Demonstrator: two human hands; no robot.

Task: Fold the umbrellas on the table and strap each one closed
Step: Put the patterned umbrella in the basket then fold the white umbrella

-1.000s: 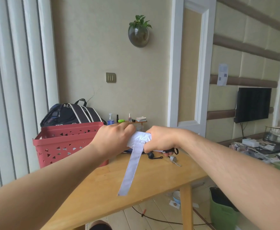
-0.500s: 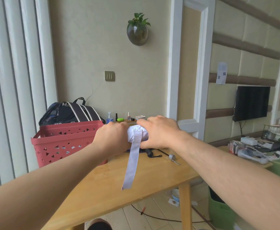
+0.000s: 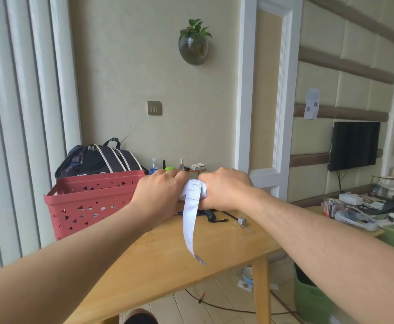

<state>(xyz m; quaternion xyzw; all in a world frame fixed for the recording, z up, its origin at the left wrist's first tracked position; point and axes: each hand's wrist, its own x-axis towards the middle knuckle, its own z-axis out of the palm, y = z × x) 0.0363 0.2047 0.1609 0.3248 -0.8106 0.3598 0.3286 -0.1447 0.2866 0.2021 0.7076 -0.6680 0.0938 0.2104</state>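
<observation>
A folded white umbrella [image 3: 192,187] is held above the wooden table [image 3: 158,258], mostly hidden between my two hands. My left hand [image 3: 159,195] grips its left part and my right hand [image 3: 224,189] grips its right part, knuckles up. Its long white strap [image 3: 190,225] hangs loose from the middle down toward the table top, its end free. Behind my hands a dark umbrella [image 3: 209,215] lies on the table, only its black handle end and cord showing.
A red perforated basket [image 3: 90,202] stands at the table's back left, with a black backpack [image 3: 100,160] behind it. A small metal cap [image 3: 242,222] lies right of the dark umbrella. A green bin [image 3: 313,298] sits on the floor beside the table leg.
Both hands rose with the white umbrella and rolled over it, the right hand now on top. The strap hangs further right and curls at its end.
</observation>
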